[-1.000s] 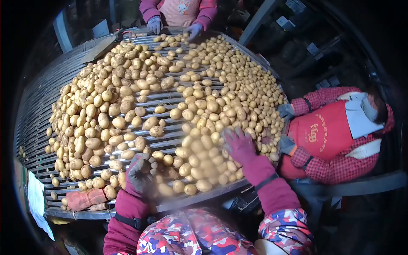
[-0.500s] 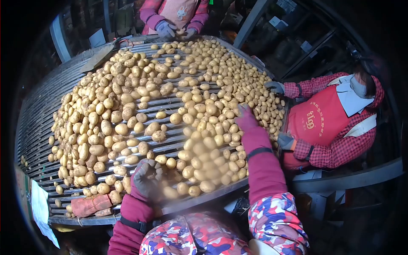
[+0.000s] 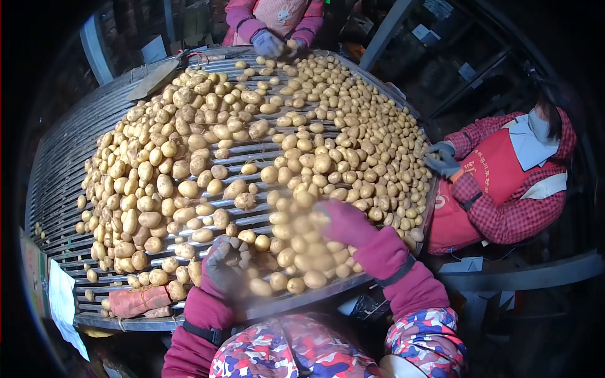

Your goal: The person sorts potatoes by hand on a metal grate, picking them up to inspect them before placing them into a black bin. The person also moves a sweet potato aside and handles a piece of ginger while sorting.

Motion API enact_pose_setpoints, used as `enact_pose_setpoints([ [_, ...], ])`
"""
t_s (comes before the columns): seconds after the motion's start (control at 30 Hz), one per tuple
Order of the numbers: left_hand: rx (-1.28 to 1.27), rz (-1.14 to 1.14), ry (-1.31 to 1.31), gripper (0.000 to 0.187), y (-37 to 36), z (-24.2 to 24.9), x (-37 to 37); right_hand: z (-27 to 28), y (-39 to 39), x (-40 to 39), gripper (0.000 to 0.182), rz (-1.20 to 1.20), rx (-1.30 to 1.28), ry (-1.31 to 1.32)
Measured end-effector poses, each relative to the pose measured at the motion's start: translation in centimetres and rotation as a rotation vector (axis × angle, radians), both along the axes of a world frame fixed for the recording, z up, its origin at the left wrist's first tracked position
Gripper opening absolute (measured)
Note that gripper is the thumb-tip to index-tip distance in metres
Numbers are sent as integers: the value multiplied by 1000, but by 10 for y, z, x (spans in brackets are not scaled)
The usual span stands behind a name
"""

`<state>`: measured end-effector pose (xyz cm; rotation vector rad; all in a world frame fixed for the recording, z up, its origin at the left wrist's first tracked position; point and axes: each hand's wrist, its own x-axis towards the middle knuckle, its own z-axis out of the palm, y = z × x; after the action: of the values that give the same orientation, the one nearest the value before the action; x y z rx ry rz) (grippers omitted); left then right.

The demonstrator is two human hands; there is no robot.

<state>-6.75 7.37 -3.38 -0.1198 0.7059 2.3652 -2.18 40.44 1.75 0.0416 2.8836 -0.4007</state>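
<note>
My left hand [image 3: 227,259], in a grey glove, is at the near edge of a slatted metal table [image 3: 251,151], its fingers curled in. What lies inside those fingers I cannot make out. Beside it are loose potatoes [image 3: 254,240]. My right hand [image 3: 345,222], in a magenta glove, hovers over the near right potatoes [image 3: 313,251], fingertips pointing left and smeared by a blurred patch of the view. A heap of larger, soil-marked potatoes [image 3: 148,189] covers the left and middle slats. Smaller potatoes [image 3: 372,135] lie thick along the right side.
Across the table, a person in a pink apron [image 3: 274,14] handles potatoes with gloved hands. On the right stands another person in a red apron [image 3: 485,164], gloved hands together. A red rolled cloth [image 3: 138,302] and a pale sheet [image 3: 63,309] are near left; a flat board [image 3: 154,79] is far left.
My right hand has drawn back from the smaller potatoes toward me and to the left. My left hand stays nearly in place. The right-hand person's hands have come together.
</note>
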Motion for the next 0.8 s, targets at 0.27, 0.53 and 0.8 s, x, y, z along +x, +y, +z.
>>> enact_pose_setpoints([
  [0.27, -113, 36, 81, 31, 6, -5, -2, 4, -12, -111, 46, -368, 113, 158],
  [0.53, -10, -32, 112, 28, 5, -2, -8, -4, -8, -109, 54, -328, 134, 206],
  [0.8, -149, 30, 92, 29, 11, 17, 1, -30, -30, -70, 52, -432, -1512, 314],
])
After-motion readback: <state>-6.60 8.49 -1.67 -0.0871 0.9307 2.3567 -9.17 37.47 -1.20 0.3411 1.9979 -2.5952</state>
